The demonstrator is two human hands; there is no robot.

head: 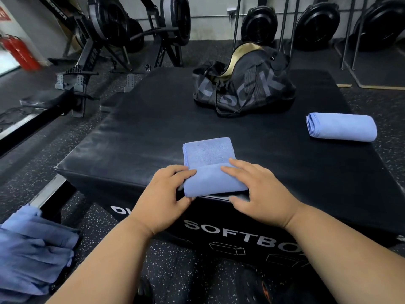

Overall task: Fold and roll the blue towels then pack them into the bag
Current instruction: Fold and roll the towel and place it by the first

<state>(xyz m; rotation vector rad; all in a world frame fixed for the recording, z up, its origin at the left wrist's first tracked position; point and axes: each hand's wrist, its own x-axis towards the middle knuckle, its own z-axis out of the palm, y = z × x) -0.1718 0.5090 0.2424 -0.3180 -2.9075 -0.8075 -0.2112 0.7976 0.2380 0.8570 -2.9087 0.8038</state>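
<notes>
Hands worked at the near edge of the soft box point(135, 119): left hand point(166, 194) and right hand point(256, 191) curled around a half-rolled blue towel point(210, 170), keeping it tight. A finished roll point(341, 127) waited near the open bag point(245, 84).

Near edge of the black padded soft box point(135, 132): the half-rolled blue towel point(210, 167) lies there, its rolled end closest to the person, its flat end stretching away toward the middle. Left hand point(163, 194) sits on the roll's left end, right hand point(257, 189) on its right end (fingers over the top of the roll). Behind, toward the far side of the box top, stands the black duffel bag point(245, 84), mouth open. To the right, near the box's right edge, lies a finished rolled blue towel point(341, 127), well apart from both. Down on the speckled rubber floor point(109, 227), left of the box, lies a heap of loose blue towels point(32, 251). Behind the box, rowing machines point(122, 36) stand along the wall.
</notes>
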